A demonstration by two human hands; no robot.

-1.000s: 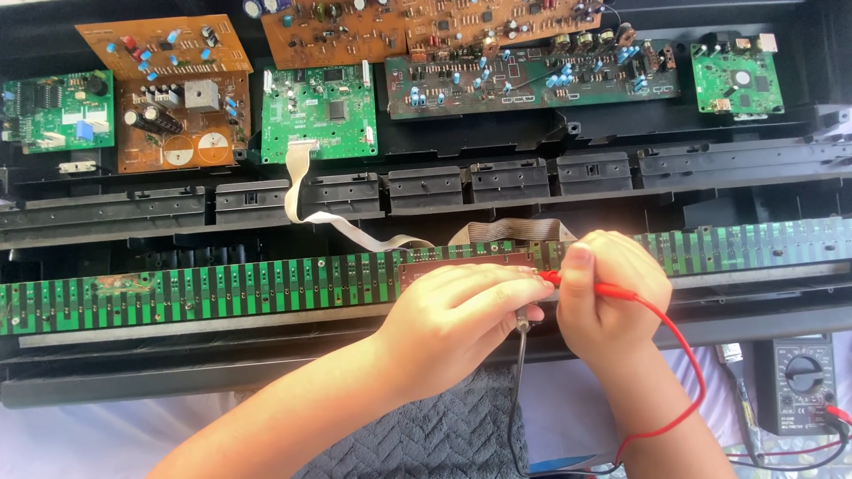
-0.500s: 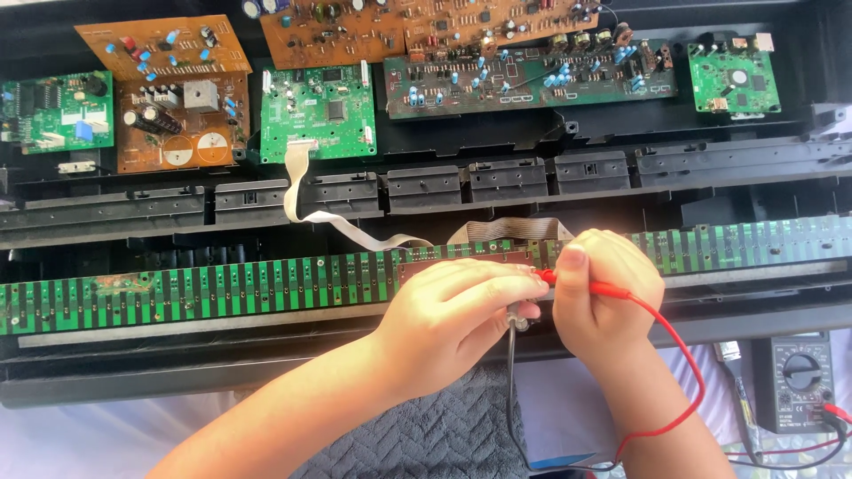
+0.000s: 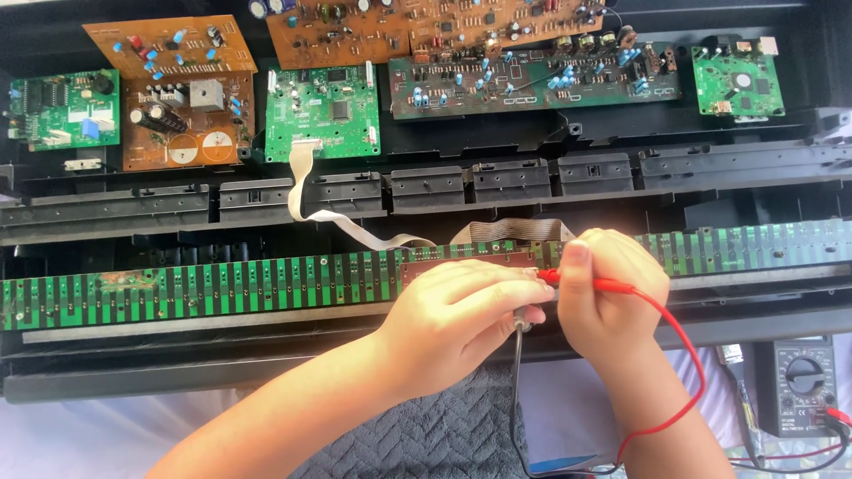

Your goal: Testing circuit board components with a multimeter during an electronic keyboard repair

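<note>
Between right fingers (image 3: 575, 275), red probe (image 3: 612, 286)

The left hand (image 3: 457, 324) slid slightly leftward along the long green contact strip board (image 3: 222, 288). The thin black probe lead (image 3: 516, 381) swung left with it, hanging straighter.

Bright, even daylight; sharp focus throughout, vivid colours, soft shadows under the hands (image 3: 532, 310), slight glare on knuckles.
</note>
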